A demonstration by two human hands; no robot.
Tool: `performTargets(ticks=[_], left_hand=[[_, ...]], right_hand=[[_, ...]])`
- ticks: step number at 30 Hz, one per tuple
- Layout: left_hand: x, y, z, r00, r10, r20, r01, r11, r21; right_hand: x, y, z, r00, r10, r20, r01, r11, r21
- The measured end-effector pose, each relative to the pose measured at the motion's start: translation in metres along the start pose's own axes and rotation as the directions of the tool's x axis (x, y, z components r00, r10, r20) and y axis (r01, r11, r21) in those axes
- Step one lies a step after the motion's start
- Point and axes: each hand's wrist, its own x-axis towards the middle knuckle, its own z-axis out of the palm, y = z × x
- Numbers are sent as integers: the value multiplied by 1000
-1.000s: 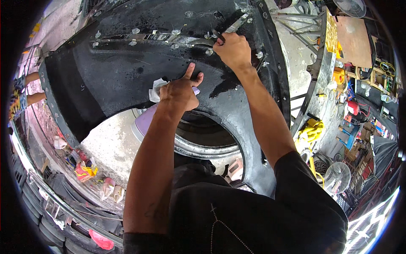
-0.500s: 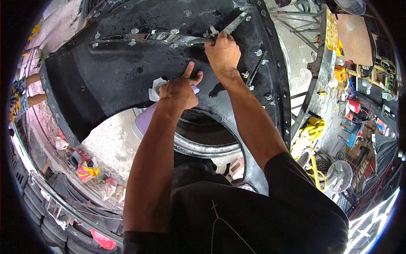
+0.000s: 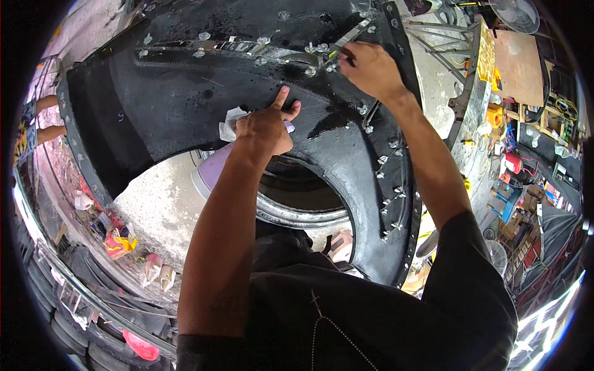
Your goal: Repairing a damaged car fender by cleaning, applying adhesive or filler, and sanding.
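Nearest, the left hand (image 3: 263, 131) seems closed around a lilac container (image 3: 213, 168), index finger extended. Beyond, across the black curved panel (image 3: 179, 105) before the wearer, the right hand (image 3: 374, 71) bends its fingers beside a slot (image 3: 247, 47); any hold is unclear. Slot work seems underway, calling next for precise fingertip placement.

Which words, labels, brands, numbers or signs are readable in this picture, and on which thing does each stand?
Black panel, left part: one small pale mark, visible but not copied out here.
Red-and-yellow bag, lower left: any print is too small and blurred to read.
Left forearm: faint dark marking, unreadable.
I see no other readable text.
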Motion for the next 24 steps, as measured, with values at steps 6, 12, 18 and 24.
performTargets(ticks=[6, 12, 18, 24], left_hand=[[4, -2, 6, 999, -37, -7, 37, 999, 2], [3, -4, 5, 1000, -6, -13, 6, 1000, 9], [5, -2, 5, 1000, -17, -4, 17, 1000, 2], [7, -4, 9, 1000, -10, -26, 10, 1000, 5]], right_hand=[[4, -31, 28, 960, 272, 66, -279, 949, 145], [8, -51, 49, 960, 263, -100, -263, 965, 18], [10, -63, 57, 949, 297, -106, -302, 953, -32], [0, -64, 40, 963, 257, 77, -263, 960, 94]])
